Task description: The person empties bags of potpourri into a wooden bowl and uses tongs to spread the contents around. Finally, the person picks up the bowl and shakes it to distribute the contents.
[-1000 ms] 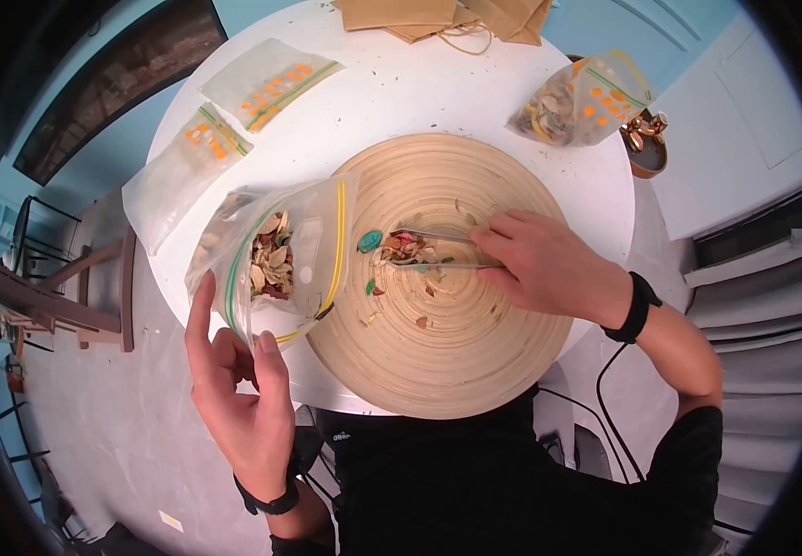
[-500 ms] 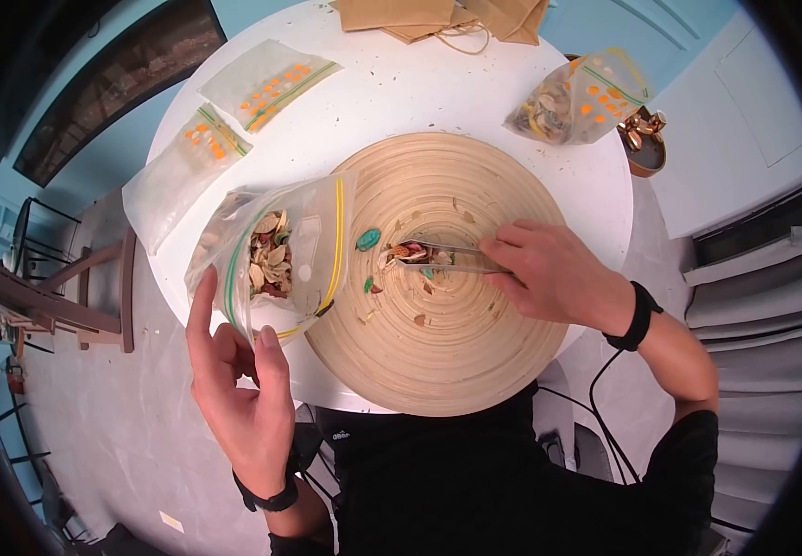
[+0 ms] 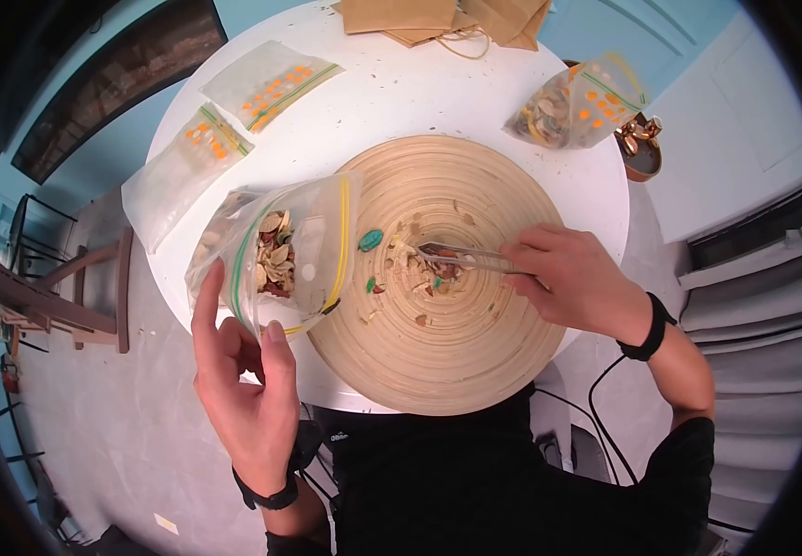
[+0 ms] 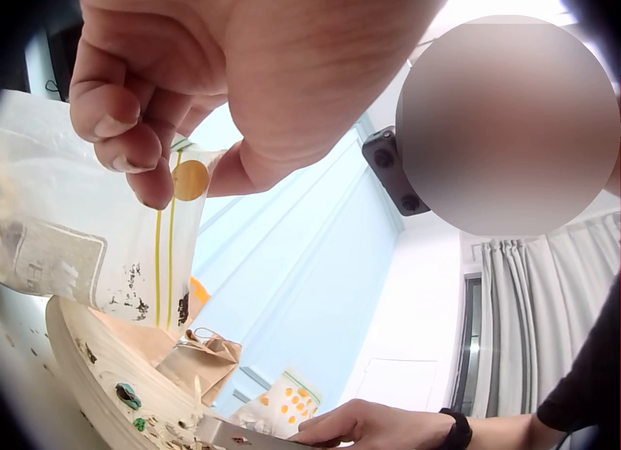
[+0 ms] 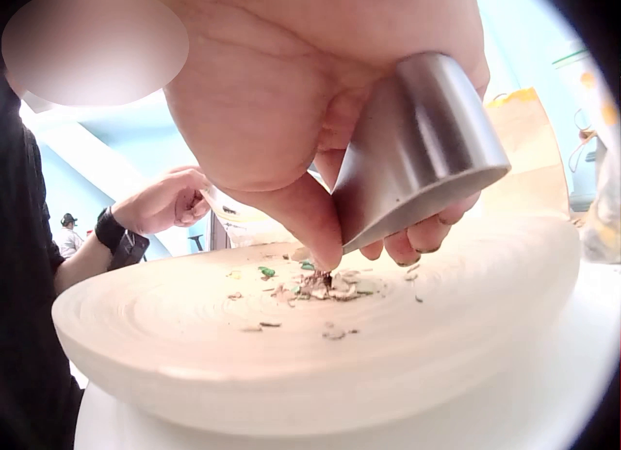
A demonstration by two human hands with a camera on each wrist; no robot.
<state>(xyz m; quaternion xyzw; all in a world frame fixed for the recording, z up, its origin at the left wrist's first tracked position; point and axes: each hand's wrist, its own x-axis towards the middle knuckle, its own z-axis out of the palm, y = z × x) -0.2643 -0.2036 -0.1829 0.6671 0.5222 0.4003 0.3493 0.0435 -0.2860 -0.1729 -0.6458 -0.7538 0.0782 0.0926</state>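
My left hand [image 3: 254, 394] pinches the near rim of a clear zip bag [image 3: 323, 218], holding its mouth open toward the board. Dried potpourri [image 3: 276, 259] in brown, cream and red lies inside this bag. Metal tongs [image 3: 486, 260] are gripped in my right hand [image 3: 579, 283], thumb and fingers on either side; their wide bent end [image 5: 427, 139] shows in the right wrist view. The tong tips are close together at a small heap of potpourri bits [image 3: 445, 274] on the round wooden board [image 3: 438, 366]. A teal piece [image 3: 370, 241] lies left of the heap.
Two flat zip bags with orange dots, one farther back [image 3: 266, 79] and one nearer [image 3: 169, 181], lie at the table's left. A filled zip bag [image 3: 549, 120] stands at the back right, brown paper bags [image 3: 401, 17] at the far edge. Crumbs dot the white table [image 3: 401, 83].
The tongs have narrowed from wide apart to nearly together over the heap, and the right hand has drawn slightly to the right. The left hand keeps its hold on the bag.
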